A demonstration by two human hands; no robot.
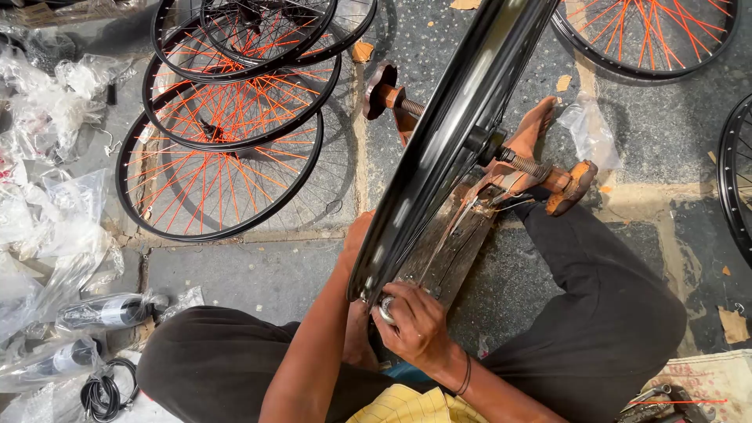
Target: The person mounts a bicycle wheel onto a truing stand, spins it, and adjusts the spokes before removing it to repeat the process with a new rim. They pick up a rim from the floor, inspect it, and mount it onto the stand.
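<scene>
Nearest the lens: your yellow shirt and dark trousers, knees spread either side of the job. Black wheel rim stands upright on edge between your legs, running from your hands up to the top of frame, its axle carried on a rusty stand. Wooden plank lies under it. Your foot rests by the axle. Stack of finished wheels with orange spokes on the paving to your left, plastic wrapping beyond. Right hand closed tight on a small metal tool at the rim's lower edge. Left hand presses the rim's far side; fingers hidden, grip can't be told.
</scene>
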